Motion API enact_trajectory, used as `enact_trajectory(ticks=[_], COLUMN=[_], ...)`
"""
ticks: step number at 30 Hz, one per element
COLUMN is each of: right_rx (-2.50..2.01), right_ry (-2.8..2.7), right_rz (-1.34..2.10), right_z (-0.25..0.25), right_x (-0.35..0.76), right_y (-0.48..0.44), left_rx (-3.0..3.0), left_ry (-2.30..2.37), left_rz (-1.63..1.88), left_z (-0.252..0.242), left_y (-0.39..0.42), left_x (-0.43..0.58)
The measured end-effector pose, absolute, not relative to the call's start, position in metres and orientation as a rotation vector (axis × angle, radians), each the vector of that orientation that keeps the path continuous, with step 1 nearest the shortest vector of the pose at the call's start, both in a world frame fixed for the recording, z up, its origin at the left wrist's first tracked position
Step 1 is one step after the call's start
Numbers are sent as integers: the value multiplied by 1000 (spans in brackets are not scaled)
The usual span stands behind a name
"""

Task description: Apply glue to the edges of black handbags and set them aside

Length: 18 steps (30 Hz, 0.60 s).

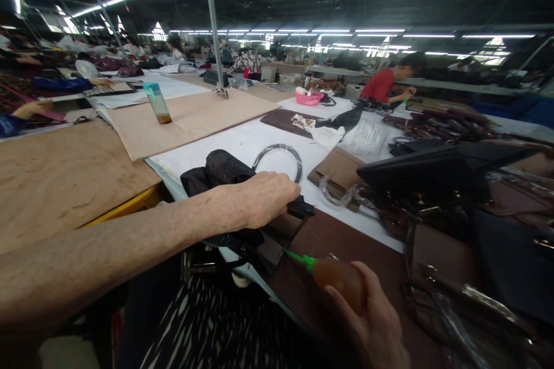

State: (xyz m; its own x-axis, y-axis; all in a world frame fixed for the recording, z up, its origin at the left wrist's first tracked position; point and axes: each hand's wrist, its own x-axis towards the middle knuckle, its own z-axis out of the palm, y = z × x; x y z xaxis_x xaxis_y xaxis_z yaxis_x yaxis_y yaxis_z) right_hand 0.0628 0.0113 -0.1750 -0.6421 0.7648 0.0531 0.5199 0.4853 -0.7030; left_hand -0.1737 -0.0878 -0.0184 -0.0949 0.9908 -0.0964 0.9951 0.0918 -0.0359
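My left hand (264,199) is closed on the edge of a black bag (229,167), whose dark strap end pokes out past the fingers. A plastic-wrapped loop handle (279,149) stands up behind that hand. In my right hand (374,326) lies a squeeze bottle (340,282) of amber-brown liquid, probably glue. Its green nozzle (303,259) points left, with the tip at or very near the dark flap (270,251) of the bag; whether it touches I cannot tell. The fingers of my left hand hide part of the bag.
Black and brown bags (426,176) pile up on the right. Beneath the bottle lies a brown sheet (320,236). A teal-capped bottle (156,104) stands on a tan board (194,118). Farther back are a pink basket (308,98) and a person in red (377,86).
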Motion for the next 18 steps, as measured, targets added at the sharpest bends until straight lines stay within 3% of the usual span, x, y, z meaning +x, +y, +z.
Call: enact_trajectory(ticks=[8, 18], right_rx=[-1227, -1140], right_ry=[-2316, -1640], right_rz=[1473, 2217], right_z=[-169, -134], right_x=[69, 61], right_y=[11, -6], left_rx=[2040, 2011], left_ry=[2309, 2309], left_rz=[-195, -201], left_z=[-10, -10], left_y=[-85, -75], left_x=[-170, -176])
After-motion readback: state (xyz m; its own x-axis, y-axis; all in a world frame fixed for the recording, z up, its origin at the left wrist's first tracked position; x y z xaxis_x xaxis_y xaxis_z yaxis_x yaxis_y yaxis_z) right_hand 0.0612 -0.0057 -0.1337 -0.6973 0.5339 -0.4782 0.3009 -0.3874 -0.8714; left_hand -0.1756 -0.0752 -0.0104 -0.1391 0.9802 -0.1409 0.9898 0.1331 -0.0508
